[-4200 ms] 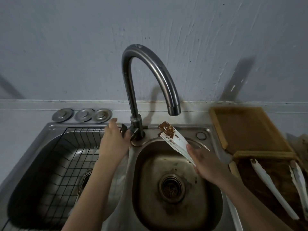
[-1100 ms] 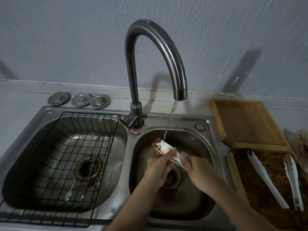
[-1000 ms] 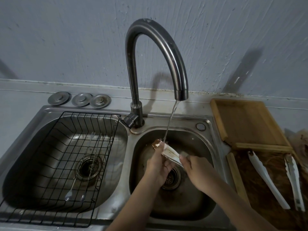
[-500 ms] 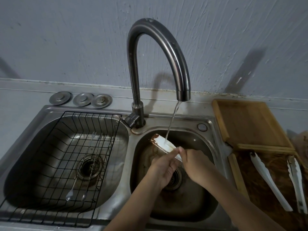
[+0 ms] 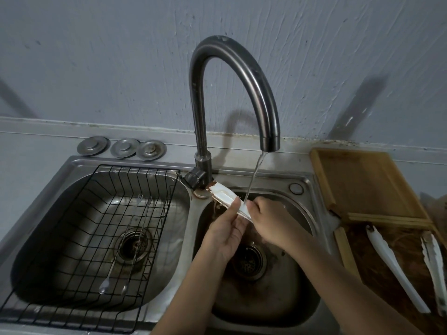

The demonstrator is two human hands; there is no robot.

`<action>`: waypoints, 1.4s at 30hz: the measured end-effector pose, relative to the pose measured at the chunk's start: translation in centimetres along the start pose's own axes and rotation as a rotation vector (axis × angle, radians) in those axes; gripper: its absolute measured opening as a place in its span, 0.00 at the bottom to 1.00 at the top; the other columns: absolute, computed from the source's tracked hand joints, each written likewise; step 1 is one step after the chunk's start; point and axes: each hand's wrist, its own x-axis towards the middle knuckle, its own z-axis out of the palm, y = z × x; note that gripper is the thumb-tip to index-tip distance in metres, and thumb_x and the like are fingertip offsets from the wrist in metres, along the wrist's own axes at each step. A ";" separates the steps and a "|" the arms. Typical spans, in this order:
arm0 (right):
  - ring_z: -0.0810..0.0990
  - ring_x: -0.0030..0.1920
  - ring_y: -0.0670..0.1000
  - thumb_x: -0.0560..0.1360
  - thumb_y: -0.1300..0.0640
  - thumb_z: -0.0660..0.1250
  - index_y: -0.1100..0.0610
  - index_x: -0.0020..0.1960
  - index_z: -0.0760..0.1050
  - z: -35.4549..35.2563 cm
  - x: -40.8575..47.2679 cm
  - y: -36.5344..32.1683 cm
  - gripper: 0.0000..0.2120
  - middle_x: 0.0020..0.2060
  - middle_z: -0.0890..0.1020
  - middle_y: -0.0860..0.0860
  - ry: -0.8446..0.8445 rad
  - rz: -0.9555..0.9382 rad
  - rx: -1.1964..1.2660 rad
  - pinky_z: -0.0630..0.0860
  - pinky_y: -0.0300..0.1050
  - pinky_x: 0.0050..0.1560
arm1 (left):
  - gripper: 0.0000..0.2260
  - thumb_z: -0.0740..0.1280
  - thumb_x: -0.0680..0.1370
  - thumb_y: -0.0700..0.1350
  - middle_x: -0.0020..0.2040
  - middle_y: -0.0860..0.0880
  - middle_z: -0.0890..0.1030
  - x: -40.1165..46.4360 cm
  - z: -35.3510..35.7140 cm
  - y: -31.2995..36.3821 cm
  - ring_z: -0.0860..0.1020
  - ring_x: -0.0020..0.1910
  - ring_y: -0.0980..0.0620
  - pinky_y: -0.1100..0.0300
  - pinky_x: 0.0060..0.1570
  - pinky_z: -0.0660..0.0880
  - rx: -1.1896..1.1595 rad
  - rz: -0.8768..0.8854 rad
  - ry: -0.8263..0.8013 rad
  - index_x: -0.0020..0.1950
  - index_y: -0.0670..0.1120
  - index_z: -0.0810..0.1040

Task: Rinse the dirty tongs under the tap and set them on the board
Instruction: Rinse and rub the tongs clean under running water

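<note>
The right hand [image 5: 271,221] grips the white tongs [image 5: 226,195] over the right sink basin [image 5: 312,308]. The left hand [image 5: 225,233] pinches them with thumb on top. Brown dirt sits on the tip, near the tap [image 5: 232,76] base. The water stream [image 5: 254,180] falls between the hands. Other tongs [image 5: 396,269] lie on the dark board [image 5: 377,269]. No writing is readable.

Grey plastered wall [image 5: 96,56], brush streaks, diagonal shadows. Grimy seam above pale countertop [image 5: 36,146]. Double steel sink [image 5: 60,170], black wire rack [image 5: 79,238] in left basin. Dim light.
</note>
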 end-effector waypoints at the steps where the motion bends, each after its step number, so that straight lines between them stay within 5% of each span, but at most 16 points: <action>1: 0.75 0.27 0.45 0.80 0.47 0.51 0.56 0.45 0.72 0.1 0.2 -0.2 0.17 0.32 0.76 0.49 0.021 -0.016 -0.039 0.69 0.39 0.27 | 0.14 0.66 0.77 0.40 0.44 0.40 0.83 0.0 0.0 0.1 0.84 0.41 0.49 0.60 0.45 0.81 -0.007 0.004 -0.003 0.60 0.34 0.74; 7: 0.76 0.35 0.39 0.79 0.57 0.59 0.57 0.52 0.79 0.1 0.3 -1.1 0.10 0.43 0.83 0.50 0.280 -0.313 0.002 0.69 0.28 0.36 | 0.16 0.65 0.77 0.39 0.47 0.39 0.82 -0.1 -0.6 0.8 0.82 0.46 0.47 0.55 0.50 0.80 -0.014 -0.002 0.026 0.63 0.33 0.73; 10: 0.80 0.38 0.45 0.77 0.56 0.61 0.58 0.48 0.80 0.5 0.0 -0.9 0.10 0.40 0.84 0.51 0.308 -0.356 -0.062 0.75 0.36 0.40 | 0.17 0.65 0.77 0.39 0.48 0.38 0.83 -0.5 -0.6 0.3 0.84 0.44 0.47 0.56 0.49 0.81 -0.004 -0.040 -0.003 0.64 0.33 0.72; 14: 0.73 0.36 0.42 0.75 0.51 0.65 0.55 0.45 0.72 1.0 -1.0 0.9 0.07 0.40 0.75 0.48 0.305 -0.282 -0.077 0.67 0.33 0.34 | 0.18 0.65 0.76 0.38 0.54 0.36 0.82 -1.0 -0.3 -1.1 0.83 0.48 0.46 0.56 0.48 0.81 0.036 -0.054 0.011 0.64 0.33 0.72; 17: 0.75 0.35 0.43 0.77 0.42 0.57 0.56 0.55 0.67 0.7 -1.8 2.6 0.18 0.42 0.74 0.48 0.066 0.010 -0.054 0.68 0.34 0.30 | 0.19 0.69 0.73 0.39 0.47 0.37 0.85 -1.2 -0.1 -2.4 0.85 0.45 0.45 0.56 0.45 0.82 0.099 -0.058 0.061 0.62 0.35 0.73; 19: 0.78 0.32 0.46 0.78 0.41 0.52 0.56 0.51 0.70 0.8 -2.3 3.6 0.20 0.37 0.77 0.49 -0.072 0.103 -0.011 0.73 0.39 0.28 | 0.22 0.72 0.71 0.39 0.49 0.37 0.84 -0.8 -0.2 -2.9 0.84 0.47 0.44 0.55 0.44 0.83 0.177 -0.050 0.091 0.62 0.36 0.73; 24: 0.76 0.29 0.44 0.79 0.44 0.53 0.54 0.40 0.74 0.8 -2.9 5.9 0.18 0.30 0.77 0.47 0.000 0.015 -0.002 0.67 0.36 0.29 | 0.16 0.65 0.77 0.47 0.49 0.37 0.83 -0.2 -0.4 -2.2 0.84 0.44 0.44 0.56 0.40 0.82 0.368 -0.034 0.102 0.60 0.37 0.73; 29: 0.76 0.29 0.42 0.79 0.45 0.53 0.55 0.42 0.75 0.6 -3.5 6.4 0.18 0.30 0.78 0.47 0.048 -0.037 -0.056 0.67 0.34 0.28 | 0.18 0.63 0.78 0.53 0.48 0.38 0.82 -0.5 -0.1 -2.1 0.83 0.43 0.45 0.51 0.52 0.80 0.406 -0.014 0.074 0.58 0.39 0.74; 33: 0.75 0.26 0.42 0.79 0.45 0.54 0.46 0.36 0.71 0.2 -4.2 7.0 0.15 0.25 0.75 0.47 0.037 -0.063 0.003 0.67 0.35 0.29 | 0.18 0.68 0.76 0.47 0.33 0.42 0.83 -0.5 -0.1 -1.6 0.83 0.31 0.48 0.54 0.40 0.83 0.521 -0.050 0.061 0.58 0.35 0.74; 35: 0.74 0.24 0.41 0.79 0.46 0.55 0.43 0.33 0.67 0.0 -4.6 7.2 0.16 0.22 0.72 0.47 0.036 -0.098 -0.011 0.67 0.36 0.27 | 0.20 0.65 0.77 0.52 0.30 0.41 0.83 -0.5 0.0 -1.0 0.83 0.29 0.48 0.56 0.34 0.82 0.485 -0.102 0.057 0.57 0.35 0.74; 38: 0.73 0.23 0.41 0.79 0.46 0.55 0.45 0.33 0.67 -0.1 -4.9 6.9 0.15 0.20 0.70 0.48 0.061 -0.118 -0.026 0.66 0.36 0.25 | 0.26 0.55 0.80 0.58 0.34 0.38 0.84 -0.6 0.0 -1.2 0.84 0.32 0.45 0.58 0.31 0.82 0.361 -0.173 0.041 0.56 0.35 0.75; 42: 0.71 0.22 0.43 0.79 0.45 0.53 0.50 0.36 0.70 -0.3 -4.7 6.8 0.17 0.22 0.70 0.47 0.087 -0.104 -0.050 0.65 0.36 0.25 | 0.20 0.52 0.83 0.50 0.42 0.38 0.84 -0.7 -0.2 -2.4 0.85 0.36 0.47 0.58 0.35 0.82 0.386 -0.087 0.018 0.57 0.37 0.76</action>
